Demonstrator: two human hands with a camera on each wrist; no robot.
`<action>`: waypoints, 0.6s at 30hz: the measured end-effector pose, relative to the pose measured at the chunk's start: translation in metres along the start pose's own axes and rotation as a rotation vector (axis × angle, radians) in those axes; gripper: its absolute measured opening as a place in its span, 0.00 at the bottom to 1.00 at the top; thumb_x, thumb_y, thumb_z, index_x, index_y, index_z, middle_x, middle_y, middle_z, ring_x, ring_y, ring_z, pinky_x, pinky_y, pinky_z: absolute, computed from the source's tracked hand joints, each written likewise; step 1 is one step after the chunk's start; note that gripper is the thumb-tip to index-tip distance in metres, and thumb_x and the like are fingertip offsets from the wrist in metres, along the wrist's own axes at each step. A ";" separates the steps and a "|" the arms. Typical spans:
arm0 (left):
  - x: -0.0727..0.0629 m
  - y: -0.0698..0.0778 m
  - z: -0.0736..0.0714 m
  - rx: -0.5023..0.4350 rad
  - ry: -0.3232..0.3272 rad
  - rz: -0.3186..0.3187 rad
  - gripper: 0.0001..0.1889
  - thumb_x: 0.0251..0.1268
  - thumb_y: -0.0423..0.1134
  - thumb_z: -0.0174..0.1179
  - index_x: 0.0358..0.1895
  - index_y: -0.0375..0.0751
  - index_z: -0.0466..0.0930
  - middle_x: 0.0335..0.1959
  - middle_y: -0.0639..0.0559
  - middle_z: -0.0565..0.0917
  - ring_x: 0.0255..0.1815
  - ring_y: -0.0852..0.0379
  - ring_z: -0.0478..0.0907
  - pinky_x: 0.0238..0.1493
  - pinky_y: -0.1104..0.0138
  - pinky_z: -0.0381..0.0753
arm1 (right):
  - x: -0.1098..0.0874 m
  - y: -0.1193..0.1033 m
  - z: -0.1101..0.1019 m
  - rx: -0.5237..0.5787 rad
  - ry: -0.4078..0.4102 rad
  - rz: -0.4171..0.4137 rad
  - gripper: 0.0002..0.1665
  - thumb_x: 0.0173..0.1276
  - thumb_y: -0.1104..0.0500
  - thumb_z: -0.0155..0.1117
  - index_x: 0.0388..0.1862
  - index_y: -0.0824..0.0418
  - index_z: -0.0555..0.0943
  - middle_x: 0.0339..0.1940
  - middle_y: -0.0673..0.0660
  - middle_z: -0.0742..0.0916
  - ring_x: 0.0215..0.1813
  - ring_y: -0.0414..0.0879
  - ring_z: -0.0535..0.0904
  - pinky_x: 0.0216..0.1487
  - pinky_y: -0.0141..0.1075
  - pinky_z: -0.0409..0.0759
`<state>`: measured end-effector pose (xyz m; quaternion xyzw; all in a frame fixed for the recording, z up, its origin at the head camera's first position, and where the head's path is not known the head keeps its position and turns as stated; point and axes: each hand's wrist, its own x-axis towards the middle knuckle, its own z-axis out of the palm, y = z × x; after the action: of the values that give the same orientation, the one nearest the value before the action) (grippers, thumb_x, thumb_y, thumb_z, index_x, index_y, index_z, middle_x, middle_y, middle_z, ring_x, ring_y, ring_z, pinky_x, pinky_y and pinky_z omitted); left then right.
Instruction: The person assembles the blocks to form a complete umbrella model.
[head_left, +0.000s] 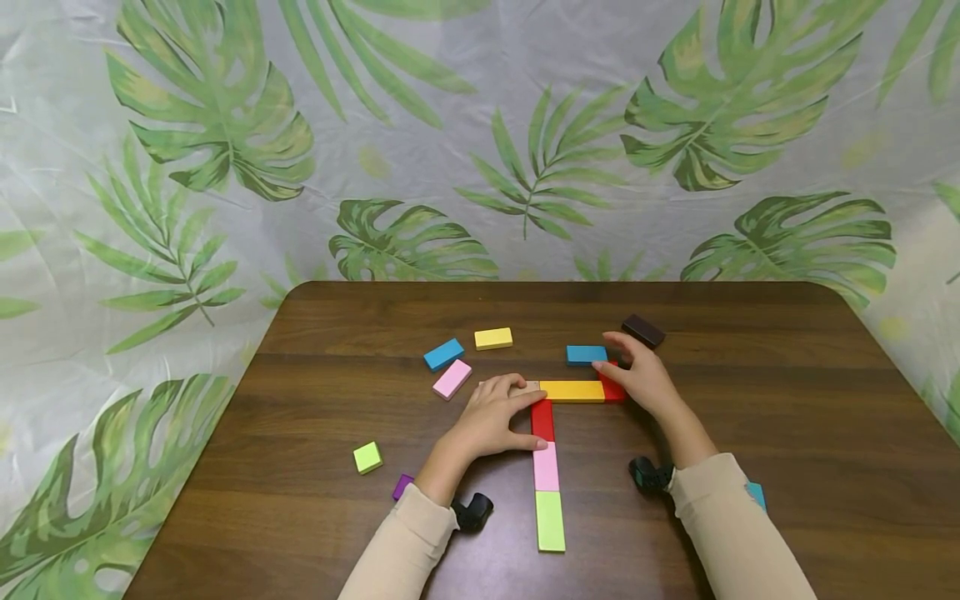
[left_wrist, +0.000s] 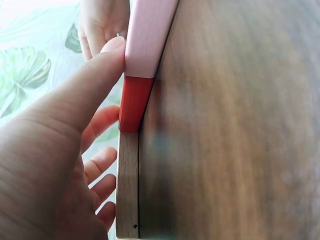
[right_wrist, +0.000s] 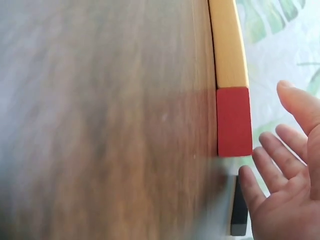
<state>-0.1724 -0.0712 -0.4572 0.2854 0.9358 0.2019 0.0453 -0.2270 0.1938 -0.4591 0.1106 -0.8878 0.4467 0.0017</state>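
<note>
Flat blocks form a T shape on the table. Its stem holds a red block (head_left: 542,423), a pink block (head_left: 547,468) and a light green block (head_left: 551,523). Across the top lie a plain wood block (head_left: 533,387), an orange block (head_left: 572,392) and, at the right end, another red block (right_wrist: 234,122). My left hand (head_left: 489,423) lies over the wood block, partly hiding it, with the thumb at the pink block's side. Spread fingers of my right hand (head_left: 643,377) hover beside the right-end red block, the thumb near a blue block (head_left: 583,355).
Behind the T lie a dark brown block (head_left: 642,331) and a yellow block (head_left: 492,338). Leftward are a second blue block (head_left: 444,354), a second pink one (head_left: 452,380) and a small green one (head_left: 367,457). Sleeves partly cover a purple block (head_left: 402,485) and a turquoise block (head_left: 757,495).
</note>
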 end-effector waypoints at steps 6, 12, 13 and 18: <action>0.001 0.000 0.000 0.004 -0.010 -0.010 0.37 0.45 0.67 0.59 0.63 0.62 0.66 0.57 0.56 0.63 0.62 0.54 0.54 0.62 0.52 0.49 | 0.007 0.003 0.006 0.018 0.016 0.002 0.34 0.59 0.53 0.64 0.60 0.67 0.67 0.57 0.67 0.73 0.57 0.60 0.67 0.57 0.51 0.63; 0.000 0.000 0.000 0.004 -0.009 -0.006 0.37 0.45 0.66 0.59 0.63 0.62 0.66 0.57 0.56 0.63 0.62 0.54 0.53 0.62 0.53 0.49 | 0.011 0.002 0.010 0.025 0.018 0.033 0.32 0.59 0.56 0.64 0.59 0.68 0.67 0.57 0.67 0.73 0.56 0.61 0.68 0.58 0.50 0.63; 0.000 0.000 0.000 0.004 -0.007 -0.004 0.37 0.45 0.66 0.59 0.63 0.62 0.66 0.57 0.56 0.63 0.62 0.54 0.53 0.62 0.52 0.49 | 0.012 0.002 0.011 0.024 0.015 0.039 0.32 0.59 0.56 0.64 0.59 0.68 0.67 0.57 0.67 0.73 0.57 0.61 0.68 0.58 0.50 0.63; 0.000 0.000 0.000 0.001 -0.006 -0.003 0.37 0.45 0.66 0.59 0.63 0.61 0.66 0.57 0.56 0.63 0.62 0.53 0.53 0.62 0.51 0.49 | 0.014 0.000 0.013 0.025 0.012 0.053 0.29 0.59 0.59 0.64 0.58 0.67 0.69 0.56 0.67 0.74 0.57 0.62 0.68 0.58 0.51 0.63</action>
<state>-0.1722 -0.0713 -0.4570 0.2846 0.9362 0.2005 0.0485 -0.2395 0.1813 -0.4655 0.0844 -0.8848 0.4583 -0.0063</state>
